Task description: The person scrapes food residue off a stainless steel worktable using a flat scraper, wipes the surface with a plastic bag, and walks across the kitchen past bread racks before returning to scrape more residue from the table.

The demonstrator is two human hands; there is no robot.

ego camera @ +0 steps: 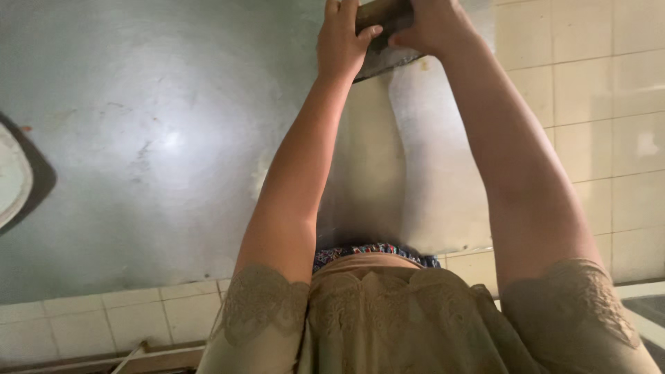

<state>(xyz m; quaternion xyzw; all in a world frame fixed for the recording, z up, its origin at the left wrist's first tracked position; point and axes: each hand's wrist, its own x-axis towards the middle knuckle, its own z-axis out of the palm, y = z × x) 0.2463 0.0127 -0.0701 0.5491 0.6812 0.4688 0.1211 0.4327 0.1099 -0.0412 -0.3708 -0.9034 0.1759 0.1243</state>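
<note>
Both my arms reach forward over a steel counter (159,152). At the top edge of the head view my left hand (343,38) and my right hand (433,28) close around a dark brown object (381,14). It is cut off by the frame, so I cannot tell what it is. Under it lies a dark grey flat piece (384,61), partly hidden by my hands. My thumbs meet at the object's near side.
A white rounded dish edge (10,176) shows at the far left on the counter. Pale tiles (596,104) cover the surface to the right and below the counter's front edge. My beige lace-sleeved top fills the bottom.
</note>
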